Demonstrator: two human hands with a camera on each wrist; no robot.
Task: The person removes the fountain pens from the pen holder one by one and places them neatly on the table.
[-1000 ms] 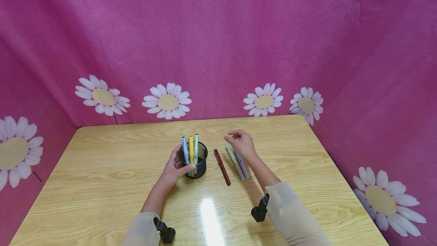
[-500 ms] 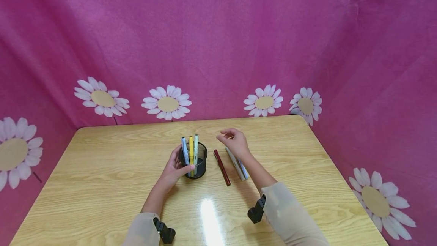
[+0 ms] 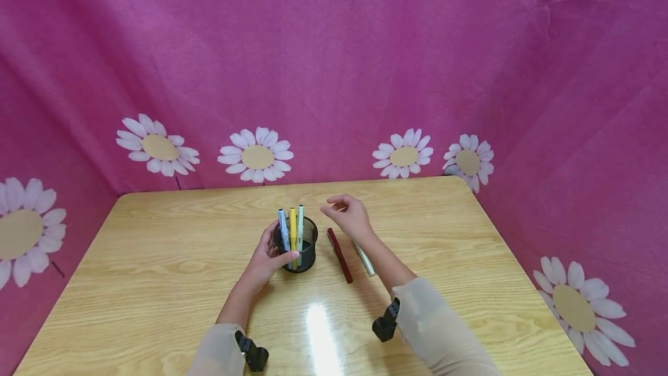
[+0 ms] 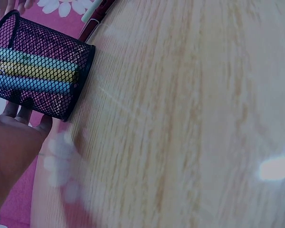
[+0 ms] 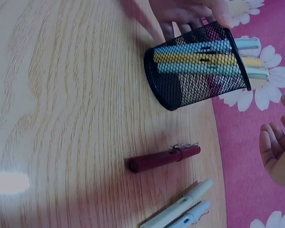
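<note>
Both sleeves on this person are a pale greyish beige. The left sleeve and the right sleeve end on the forearm, so the left hand and right hand are bare. On each cuff's inner side sits a small black camera, the left camera and right camera both blocky, with a rounder near end.
</note>
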